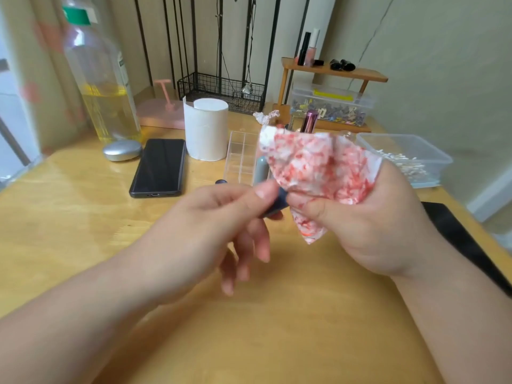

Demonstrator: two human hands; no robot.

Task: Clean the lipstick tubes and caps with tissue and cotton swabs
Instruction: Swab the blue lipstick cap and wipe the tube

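Most of the dark blue lipstick tube (279, 202) is hidden: only a short stretch shows between the left hand (221, 217), which pinches it with thumb and forefinger, and the right hand (360, 220), where its other end goes under the tissue (313, 167). The right hand clutches that tissue in a bunch, and it's smeared all over with red-pink. Both hands are a bit motion-blurred, so whether it's a tube or a cap is hard to call.

They hover over a glossy light-wood table (83, 231). At 10 o'clock from the hands lies a black phone (159, 167), screen dark, with a silver pebble-shaped thing (122, 151) just beside it and a big clear bottle (102, 87) of yellowish liquid behind. At 11 stands a tissue roll (206, 128). At 12 there's a clear organiser (241, 156) with a grey tube (261, 170) next to it, and a pink metallic lipstick (310, 121) pokes up behind the tissue. At 2 sits a plastic box of cotton swabs (407, 159). At 3 a dark flat thing (465, 239) is cut off by the frame edge.

Plain beige walls, a small wooden shelf (332, 70) with cosmetics at 1.

The bottle's label is too blurry to read (green cap, that's all).
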